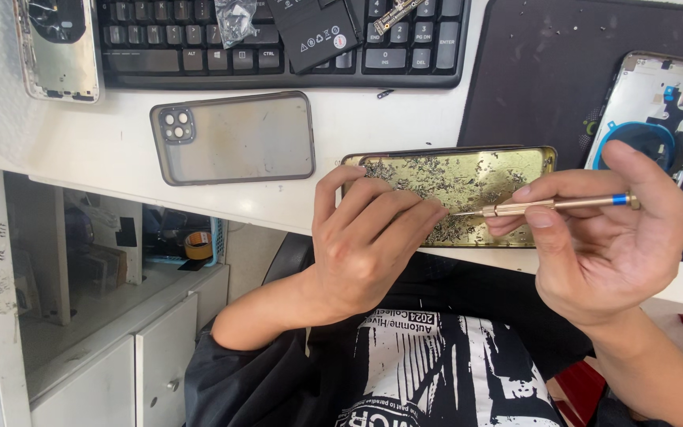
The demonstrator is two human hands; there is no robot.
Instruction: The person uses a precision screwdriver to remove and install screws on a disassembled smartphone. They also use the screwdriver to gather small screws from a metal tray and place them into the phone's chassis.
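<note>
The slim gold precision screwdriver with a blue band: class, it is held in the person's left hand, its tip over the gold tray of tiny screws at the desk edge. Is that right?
Not quite. The head view shows the slim gold precision screwdriver with a blue band in the right hand, not the left. The left hand rests at the gold tray of tiny screws on the desk edge, and the tip does point over that tray.

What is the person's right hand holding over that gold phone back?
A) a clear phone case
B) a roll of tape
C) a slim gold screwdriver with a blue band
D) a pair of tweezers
C: the right hand pinches a slim gold screwdriver with a blue band, its tip aimed at the gold phone back that the left hand steadies at the desk edge.
</note>
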